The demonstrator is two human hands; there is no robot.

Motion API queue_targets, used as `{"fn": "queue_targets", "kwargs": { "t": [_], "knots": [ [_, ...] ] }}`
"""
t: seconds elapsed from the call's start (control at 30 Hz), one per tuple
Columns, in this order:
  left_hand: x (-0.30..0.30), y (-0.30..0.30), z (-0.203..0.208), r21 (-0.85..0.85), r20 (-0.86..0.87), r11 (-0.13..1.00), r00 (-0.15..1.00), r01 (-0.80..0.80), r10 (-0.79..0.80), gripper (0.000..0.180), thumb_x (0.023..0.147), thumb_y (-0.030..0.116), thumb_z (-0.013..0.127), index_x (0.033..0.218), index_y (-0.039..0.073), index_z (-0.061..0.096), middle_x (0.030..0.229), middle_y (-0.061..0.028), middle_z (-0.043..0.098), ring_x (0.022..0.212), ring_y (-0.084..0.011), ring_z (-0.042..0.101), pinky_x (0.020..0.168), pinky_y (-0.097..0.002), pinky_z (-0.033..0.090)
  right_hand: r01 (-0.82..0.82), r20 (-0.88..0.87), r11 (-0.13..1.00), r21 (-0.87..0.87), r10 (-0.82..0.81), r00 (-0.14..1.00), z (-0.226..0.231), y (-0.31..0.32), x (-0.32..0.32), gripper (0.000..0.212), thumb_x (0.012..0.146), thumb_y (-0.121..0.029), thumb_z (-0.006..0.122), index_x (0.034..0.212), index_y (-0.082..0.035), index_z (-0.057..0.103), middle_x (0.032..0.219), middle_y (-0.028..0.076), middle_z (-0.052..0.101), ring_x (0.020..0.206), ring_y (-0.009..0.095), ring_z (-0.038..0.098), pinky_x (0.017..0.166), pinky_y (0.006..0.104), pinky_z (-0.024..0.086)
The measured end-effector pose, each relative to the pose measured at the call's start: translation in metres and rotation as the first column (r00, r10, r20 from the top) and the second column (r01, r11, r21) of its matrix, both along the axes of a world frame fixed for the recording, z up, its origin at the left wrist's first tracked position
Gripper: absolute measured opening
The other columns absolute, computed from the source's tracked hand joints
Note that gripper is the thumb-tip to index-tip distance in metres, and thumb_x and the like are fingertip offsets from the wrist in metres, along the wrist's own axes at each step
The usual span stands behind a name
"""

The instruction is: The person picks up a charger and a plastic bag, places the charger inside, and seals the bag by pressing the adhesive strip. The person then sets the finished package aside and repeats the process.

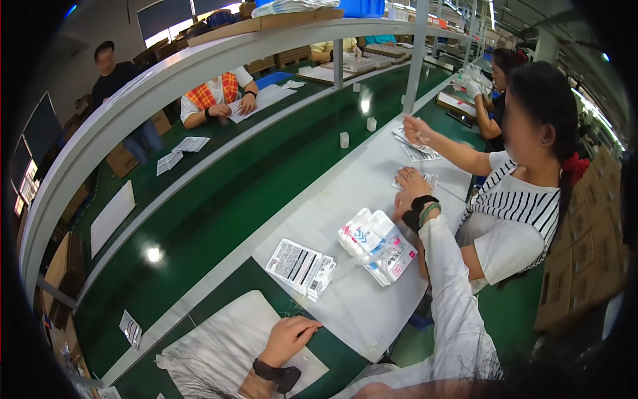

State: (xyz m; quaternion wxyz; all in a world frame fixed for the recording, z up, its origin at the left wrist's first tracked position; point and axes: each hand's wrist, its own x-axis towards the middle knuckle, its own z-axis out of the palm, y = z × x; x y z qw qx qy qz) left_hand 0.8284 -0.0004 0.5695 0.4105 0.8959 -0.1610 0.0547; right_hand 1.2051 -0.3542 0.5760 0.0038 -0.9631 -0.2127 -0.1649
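R hand (409, 189) over flat white-and-grey printed packet (431, 180), far right on white-topped desk (352, 326) — can't tell if grip's closed. L hand (289, 340), near, relaxed, nothing visibly held. Best pinch pkt's edge — keep clear of co-worker's raised hand (417, 131).

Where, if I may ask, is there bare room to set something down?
The white tabletop is bare on the near side of the pink-and-white packet pile, and between that pile and the glossy green belt. Crowded: around the right hand, among flat white packets.
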Motion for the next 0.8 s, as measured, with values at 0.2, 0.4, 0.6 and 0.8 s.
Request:
{"fn": "queue_targets", "kwargs": {
  "t": [0.2,0.4,0.6,0.8],
  "knots": [
    [0.005,-0.005,0.001,-0.028,-0.030,0.999,0.999,0.039,-0.040,0.012,0.087,0.010,0.066,0.096,0.011,0.074,0.086,-0.0028,0.071,0.079,-0.0226,0.065,0.070,-0.0335,0.047,-0.016,-0.230,0.994,0.106,0.040,0.972,0.007,0.019,-0.039,0.040,0.066,-0.030,0.074,0.102,-0.011,0.074,0.116,0.014,0.062,0.112,0.033,0.056,0.099,0.0369,0.044],
    [0.011,-0.009,0.014,-0.014,-0.036,1.000,0.999,0.018,-0.018,0.011,0.086,0.010,0.067,0.095,0.011,0.074,0.084,-0.0035,0.071,0.077,-0.0232,0.064,0.069,-0.0333,0.046,-0.062,0.324,0.936,0.346,-0.057,0.944,0.026,0.000,-0.035,0.027,0.063,-0.021,0.076,0.089,-0.015,0.077,0.099,0.012,0.070,0.096,0.032,0.066,0.091,0.0352,0.051],
    [0.005,-0.010,0.016,-0.006,-0.053,1.000,0.998,-0.027,0.027,0.012,0.085,0.008,0.067,0.094,0.011,0.074,0.082,-0.0038,0.070,0.076,-0.0237,0.064,0.069,-0.0334,0.045,0.065,-0.201,0.872,0.486,0.039,0.979,0.057,0.011,-0.082,0.029,0.067,-0.020,0.078,0.094,-0.015,0.073,0.095,0.011,0.069,0.097,0.027,0.065,0.086,0.0354,0.051],
    [0.010,-0.013,0.012,-0.006,-0.064,1.000,0.998,-0.008,0.007,0.012,0.084,0.007,0.068,0.094,0.010,0.074,0.082,-0.0048,0.070,0.076,-0.0242,0.064,0.069,-0.0337,0.045,-0.110,-0.160,0.938,0.330,0.170,0.972,0.131,0.013,-0.188,0.021,0.083,-0.017,0.072,0.103,-0.015,0.068,0.087,0.004,0.069,0.077,0.024,0.067,0.067,0.0365,0.052]
  ]
}}
